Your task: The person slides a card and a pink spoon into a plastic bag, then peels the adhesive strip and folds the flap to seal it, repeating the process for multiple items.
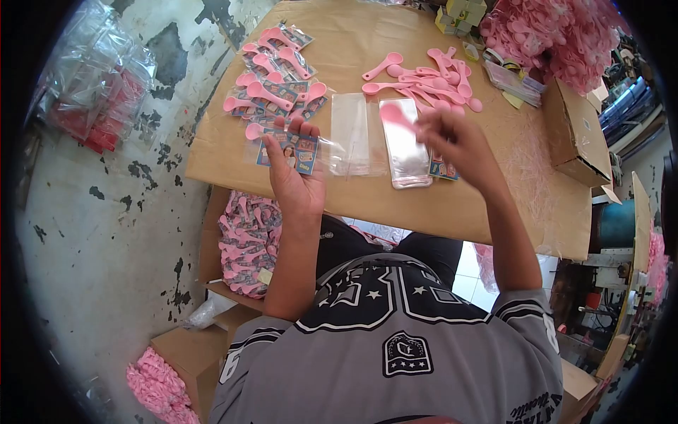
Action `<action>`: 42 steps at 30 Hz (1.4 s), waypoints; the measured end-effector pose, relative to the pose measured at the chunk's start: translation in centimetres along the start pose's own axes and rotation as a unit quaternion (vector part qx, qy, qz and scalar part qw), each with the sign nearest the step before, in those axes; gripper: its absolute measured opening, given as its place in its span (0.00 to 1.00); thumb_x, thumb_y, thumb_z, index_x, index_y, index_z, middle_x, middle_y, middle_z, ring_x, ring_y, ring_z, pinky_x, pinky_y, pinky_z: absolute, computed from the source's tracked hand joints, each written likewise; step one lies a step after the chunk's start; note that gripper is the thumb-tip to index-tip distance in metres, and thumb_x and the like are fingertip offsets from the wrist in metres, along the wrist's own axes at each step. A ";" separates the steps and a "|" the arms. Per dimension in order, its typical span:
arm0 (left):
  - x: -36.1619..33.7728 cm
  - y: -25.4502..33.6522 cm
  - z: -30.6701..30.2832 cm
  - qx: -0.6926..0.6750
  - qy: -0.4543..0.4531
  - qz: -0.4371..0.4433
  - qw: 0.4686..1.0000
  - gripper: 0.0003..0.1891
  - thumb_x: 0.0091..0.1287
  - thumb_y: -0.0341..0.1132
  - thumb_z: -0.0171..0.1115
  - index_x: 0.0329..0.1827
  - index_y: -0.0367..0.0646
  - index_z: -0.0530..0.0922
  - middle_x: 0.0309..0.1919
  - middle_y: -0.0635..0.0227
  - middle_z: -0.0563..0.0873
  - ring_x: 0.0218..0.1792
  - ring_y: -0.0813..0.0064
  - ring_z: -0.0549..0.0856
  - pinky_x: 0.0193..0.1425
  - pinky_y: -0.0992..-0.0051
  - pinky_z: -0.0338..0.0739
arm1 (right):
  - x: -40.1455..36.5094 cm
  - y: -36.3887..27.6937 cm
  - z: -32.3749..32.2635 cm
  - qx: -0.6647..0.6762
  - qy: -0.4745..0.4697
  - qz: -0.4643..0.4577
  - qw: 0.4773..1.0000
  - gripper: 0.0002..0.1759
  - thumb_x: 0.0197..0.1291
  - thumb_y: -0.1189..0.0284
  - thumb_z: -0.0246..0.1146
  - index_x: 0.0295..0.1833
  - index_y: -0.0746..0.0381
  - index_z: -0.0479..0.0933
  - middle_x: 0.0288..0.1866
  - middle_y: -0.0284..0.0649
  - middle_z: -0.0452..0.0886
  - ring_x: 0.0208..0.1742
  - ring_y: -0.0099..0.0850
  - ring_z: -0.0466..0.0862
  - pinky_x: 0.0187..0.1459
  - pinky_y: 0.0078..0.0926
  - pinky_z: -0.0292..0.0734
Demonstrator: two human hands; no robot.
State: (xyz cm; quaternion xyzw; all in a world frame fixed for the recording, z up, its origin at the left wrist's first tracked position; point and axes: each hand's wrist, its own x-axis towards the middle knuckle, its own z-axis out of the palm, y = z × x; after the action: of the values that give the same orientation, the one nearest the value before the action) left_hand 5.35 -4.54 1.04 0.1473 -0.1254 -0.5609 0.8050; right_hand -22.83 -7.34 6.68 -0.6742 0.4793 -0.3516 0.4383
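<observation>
My left hand [302, 187] is closed on a printed card [302, 157], and clear plastic film spreads from it to the right. My right hand [452, 138], slightly blurred, grips a pink spoon [394, 115] by its handle above a stack of shiny clear bags [405, 162]. Partly under this hand lies another printed card [443, 169]. Between the hands is a second group of clear bags [349, 127]. Bagged pink spoons with cards [265, 95] are piled beyond my left hand. Loose pink spoons [434, 83] lie beyond my right hand.
The brown table [339, 42] has a cardboard box [575, 138] at its right edge. A large heap of pink spoons [544, 35] stands at the back right. Below the left edge, a box holds many bagged spoons [248, 240]. Clear plastic packs [95, 78] lie far left.
</observation>
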 end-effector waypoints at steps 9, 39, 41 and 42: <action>-1.3 -3.9 2.4 0.066 -0.074 -0.077 0.992 0.27 0.81 0.52 0.61 0.70 0.40 0.72 0.55 0.57 0.85 0.55 0.66 0.86 0.72 0.60 0.81 | -5.9 -1.0 4.3 0.156 -0.058 0.073 0.983 0.12 0.73 0.73 0.69 0.56 0.68 0.84 0.41 0.31 0.87 0.34 0.15 0.81 0.36 0.17 0.76; -2.5 -3.7 3.3 0.003 -0.084 -0.336 0.938 0.28 0.86 0.46 0.50 0.79 0.36 0.64 0.74 0.45 0.74 0.76 0.52 0.75 0.81 0.55 0.72 | -6.5 0.3 2.9 -0.103 0.175 -0.262 0.943 0.19 0.62 0.78 0.71 0.59 0.54 0.90 0.84 0.48 0.69 0.84 0.49 0.66 0.76 0.47 0.67; -2.9 -3.8 3.8 0.003 -0.100 -0.371 0.923 0.28 0.86 0.46 0.51 0.79 0.35 0.64 0.76 0.45 0.73 0.78 0.51 0.72 0.82 0.53 0.69 | -5.9 0.0 2.9 -0.218 0.177 -0.257 0.925 0.21 0.61 0.78 0.71 0.60 0.53 0.89 0.85 0.48 0.67 0.86 0.49 0.63 0.78 0.47 0.65; -3.2 -4.0 4.0 0.001 -0.108 -0.392 0.914 0.29 0.86 0.46 0.51 0.80 0.35 0.64 0.77 0.44 0.72 0.79 0.51 0.70 0.84 0.52 0.67 | -5.8 0.2 3.3 -0.232 0.159 -0.256 0.925 0.24 0.60 0.78 0.72 0.62 0.48 0.89 0.86 0.47 0.66 0.87 0.49 0.60 0.79 0.47 0.64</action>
State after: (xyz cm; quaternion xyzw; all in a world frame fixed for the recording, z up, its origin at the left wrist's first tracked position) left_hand -0.68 -3.20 3.14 0.1241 -0.1448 -0.8436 0.5019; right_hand -21.63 -1.04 4.99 -0.7922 0.4215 -0.4335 0.0827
